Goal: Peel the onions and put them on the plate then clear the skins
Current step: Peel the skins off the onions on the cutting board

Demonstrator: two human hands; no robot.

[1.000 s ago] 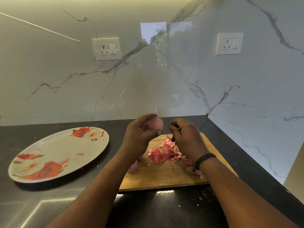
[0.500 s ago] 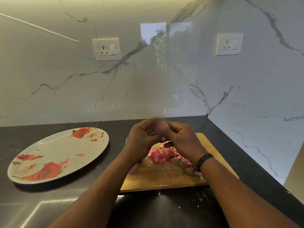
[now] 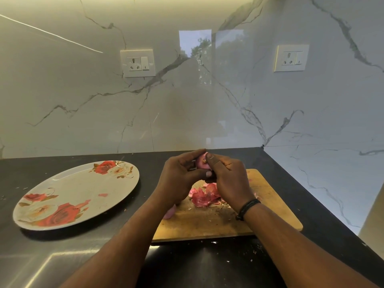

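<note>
A small pink onion [image 3: 202, 163] is held above the far part of the wooden cutting board [image 3: 274, 206]. My left hand [image 3: 179, 179] grips it from the left, fingers curled over its top. My right hand [image 3: 229, 179] pinches it from the right, thumb pressed near its root end. A heap of pink onion skins [image 3: 204, 196] lies on the board under my hands. Another pink onion [image 3: 170, 212] shows partly beneath my left wrist at the board's left edge. The flowered oval plate [image 3: 68, 183] lies to the left with only a tiny pink scrap [image 3: 102, 194] on it.
The black countertop [image 3: 207, 265] carries crumbs of skin near the board's front edge. Marble walls with two power sockets [image 3: 137, 63] close off the back and the right side. The counter ends at the right corner.
My right hand has come in from beside the onion and now pinches it together with my left hand. The onion sits lower between both hands, turned so its root end shows.
</note>
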